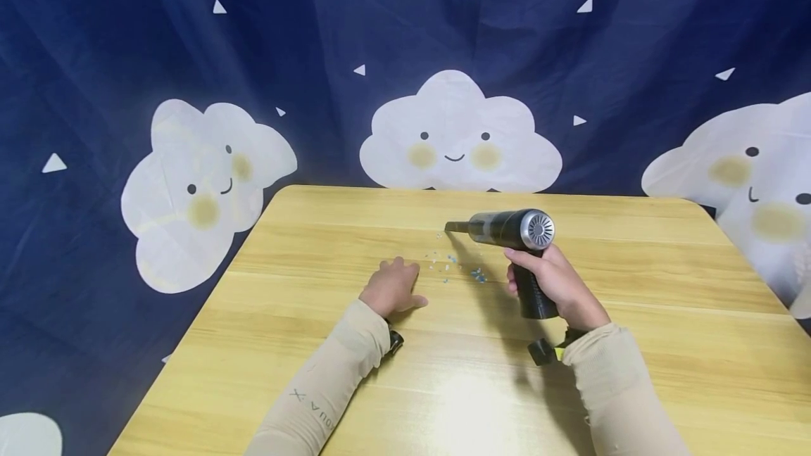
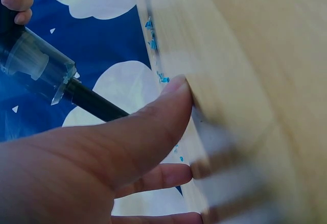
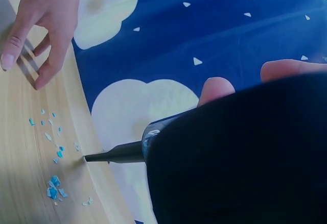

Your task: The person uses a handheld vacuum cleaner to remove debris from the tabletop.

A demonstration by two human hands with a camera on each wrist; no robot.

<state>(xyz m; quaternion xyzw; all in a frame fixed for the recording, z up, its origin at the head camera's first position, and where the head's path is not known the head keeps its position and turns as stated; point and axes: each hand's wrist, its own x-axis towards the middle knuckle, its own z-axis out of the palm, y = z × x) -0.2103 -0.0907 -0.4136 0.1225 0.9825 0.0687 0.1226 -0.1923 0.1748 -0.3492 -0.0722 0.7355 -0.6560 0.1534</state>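
My right hand [image 1: 560, 287] grips the black handle of a handheld vacuum cleaner [image 1: 507, 229], fingers wrapped round it. The vacuum has a clear front section and a silver vented rear cap. Its narrow black nozzle [image 3: 120, 153] points left, its tip close over the wooden table at the far side of the scraps. Small blue and white scraps [image 1: 478, 275] lie scattered on the tabletop, with a denser blue clump [image 3: 53, 187] at one side. Left of the scraps, my left hand [image 1: 391, 287] rests its fingertips on the table with fingers spread, holding nothing.
The light wooden table [image 1: 304, 245] has rounded far corners. Behind it hangs a dark blue curtain [image 1: 329, 34] printed with white smiling clouds and small triangles. A black wrist device [image 1: 541, 352] hangs below the right wrist.
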